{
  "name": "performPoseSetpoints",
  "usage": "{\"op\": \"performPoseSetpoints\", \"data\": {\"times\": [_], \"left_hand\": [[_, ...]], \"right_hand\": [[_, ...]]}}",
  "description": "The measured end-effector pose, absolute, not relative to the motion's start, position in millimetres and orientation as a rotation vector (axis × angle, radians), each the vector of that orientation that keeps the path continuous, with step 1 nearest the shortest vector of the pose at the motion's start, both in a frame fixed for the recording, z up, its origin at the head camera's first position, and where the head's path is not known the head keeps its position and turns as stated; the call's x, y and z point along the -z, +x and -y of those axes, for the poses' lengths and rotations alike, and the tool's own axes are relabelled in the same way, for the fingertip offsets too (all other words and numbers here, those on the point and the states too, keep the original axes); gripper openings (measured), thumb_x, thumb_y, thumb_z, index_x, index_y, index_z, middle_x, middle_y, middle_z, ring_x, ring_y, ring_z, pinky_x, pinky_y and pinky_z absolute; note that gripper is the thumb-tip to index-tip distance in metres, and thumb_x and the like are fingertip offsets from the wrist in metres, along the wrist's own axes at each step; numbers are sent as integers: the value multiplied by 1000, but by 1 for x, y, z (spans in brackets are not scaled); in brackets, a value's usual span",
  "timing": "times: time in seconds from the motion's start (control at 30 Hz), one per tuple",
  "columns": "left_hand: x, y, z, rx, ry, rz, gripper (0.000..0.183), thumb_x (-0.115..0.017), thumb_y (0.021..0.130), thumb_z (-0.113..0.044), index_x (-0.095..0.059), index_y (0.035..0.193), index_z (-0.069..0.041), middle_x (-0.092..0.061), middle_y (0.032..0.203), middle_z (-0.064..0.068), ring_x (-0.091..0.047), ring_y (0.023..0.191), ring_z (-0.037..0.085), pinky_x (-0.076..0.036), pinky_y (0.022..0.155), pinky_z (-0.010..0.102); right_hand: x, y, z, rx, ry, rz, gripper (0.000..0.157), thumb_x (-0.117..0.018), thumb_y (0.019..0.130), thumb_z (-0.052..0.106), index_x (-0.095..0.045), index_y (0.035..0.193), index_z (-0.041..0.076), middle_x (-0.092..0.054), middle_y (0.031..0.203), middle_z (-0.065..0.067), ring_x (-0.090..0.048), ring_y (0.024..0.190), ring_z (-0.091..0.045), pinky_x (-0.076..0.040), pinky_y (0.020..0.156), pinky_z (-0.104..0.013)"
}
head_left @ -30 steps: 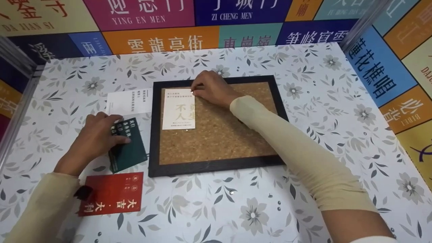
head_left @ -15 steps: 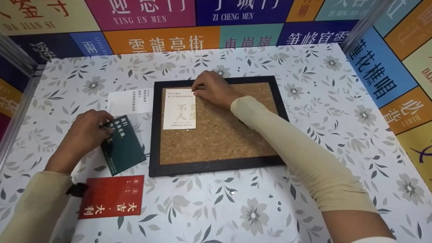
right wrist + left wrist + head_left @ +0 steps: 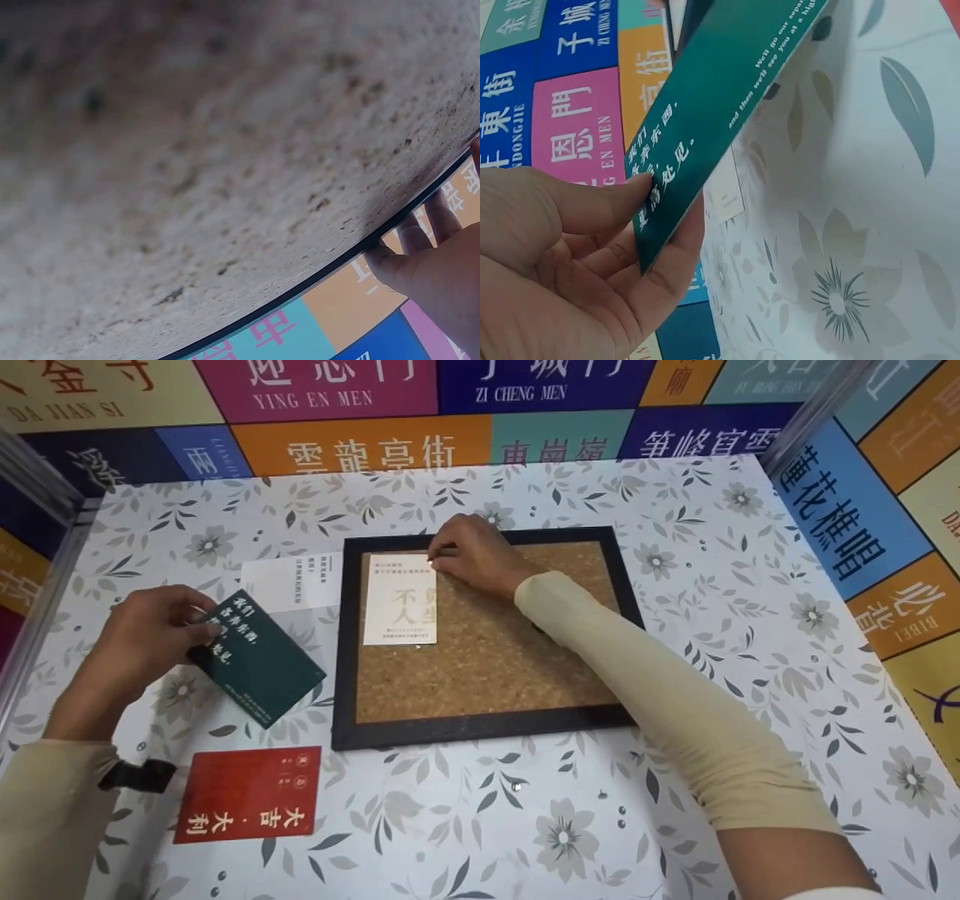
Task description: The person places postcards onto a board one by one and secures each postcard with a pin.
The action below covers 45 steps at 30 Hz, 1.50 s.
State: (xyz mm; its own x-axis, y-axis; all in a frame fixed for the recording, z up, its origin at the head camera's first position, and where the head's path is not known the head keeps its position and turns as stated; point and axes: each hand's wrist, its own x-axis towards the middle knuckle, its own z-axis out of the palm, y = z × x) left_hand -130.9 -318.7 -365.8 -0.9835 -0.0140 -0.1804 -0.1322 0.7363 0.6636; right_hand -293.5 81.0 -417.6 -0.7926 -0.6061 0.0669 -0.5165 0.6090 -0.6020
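My left hand pinches a dark green card with white writing by its left end. In the left wrist view the thumb lies on the card's printed face and the fingers behind it; the card is tilted and lifted off the table. My right hand is at the top right corner of a white card with gold characters, which lies on the left part of a black-framed cork board. Its thumb and finger pinch a small pale pin at that corner, mostly hidden by the fingertips.
A red card lies left of the board, near the front. Another white card lies beside the board's left edge. Small clear pins, one in front of the board, lie about. Printed panels stand behind the flower-patterned table.
My left hand has gripped the green card, raised it and carried it to the left, turning it. The right hand has stayed at the white card's corner.
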Motion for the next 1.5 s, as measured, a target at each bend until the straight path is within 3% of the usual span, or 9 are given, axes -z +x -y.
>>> {"op": "performPoseSetpoints", "data": {"times": [0.13,0.43,0.77,1.0,1.33,1.5], "left_hand": [[366,-131,320,-1250,-183,-2656,33,-67,107,0,-57,135,13,-66,108,12,-72,75,5,-65,68,27],[365,-130,325,-1216,-214,-2639,33,-62,104,-1,-54,133,13,-64,98,1,-66,77,5,-61,67,22],[364,-129,330,-1450,-266,-2528,28,-60,107,-3,-53,133,5,-66,98,-11,-71,83,5,-65,71,27],[362,-127,319,-1944,-373,-2165,27,-65,103,8,-51,126,4,-73,97,-2,-77,82,13,-67,70,31],[360,-111,290,-2133,-331,-1967,30,-64,105,7,-46,129,4,-78,102,4,-79,87,16,-67,71,31],[362,-107,274,-2187,-282,-1900,32,-62,105,9,-46,132,2,-78,106,8,-79,84,20,-64,60,30]], "right_hand": [[418,-294,-81,938,-941,-2684,17,-72,109,17,-86,116,10,-74,120,-6,-63,118,-22,-47,111,-39],[419,-294,-82,957,-961,-2682,16,-73,108,16,-86,114,8,-74,119,-8,-63,118,-25,-45,113,-40],[418,-293,-81,956,-959,-2682,16,-72,108,17,-86,114,9,-75,119,-6,-63,117,-22,-47,111,-39],[419,-293,-81,949,-953,-2689,16,-73,108,16,-86,114,9,-75,119,-6,-63,118,-23,-46,113,-40],[419,-294,-81,942,-968,-2686,16,-73,108,16,-85,116,9,-76,120,-7,-64,118,-23,-47,112,-39],[419,-293,-82,937,-974,-2699,16,-73,108,16,-85,116,9,-76,119,-7,-64,117,-23,-46,114,-41]]}}
